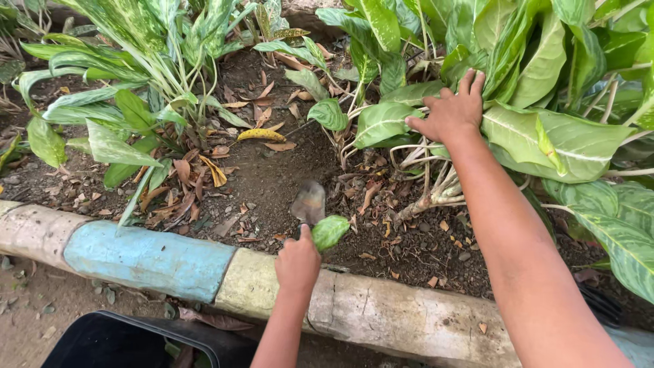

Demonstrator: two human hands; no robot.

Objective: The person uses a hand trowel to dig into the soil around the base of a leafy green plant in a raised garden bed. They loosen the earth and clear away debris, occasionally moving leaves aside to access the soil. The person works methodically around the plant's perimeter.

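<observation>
Left hand (298, 262) has its fingers clamped on a trowel (308, 202) over soil; right hand (451, 114), fingers together, presses leaves (565, 140) aside

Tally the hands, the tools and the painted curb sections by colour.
Hands: 2, the left hand and the right hand
Trowels: 1, the trowel
Blue curb section: 1
Yellowish curb section: 1
Total: 5
</observation>
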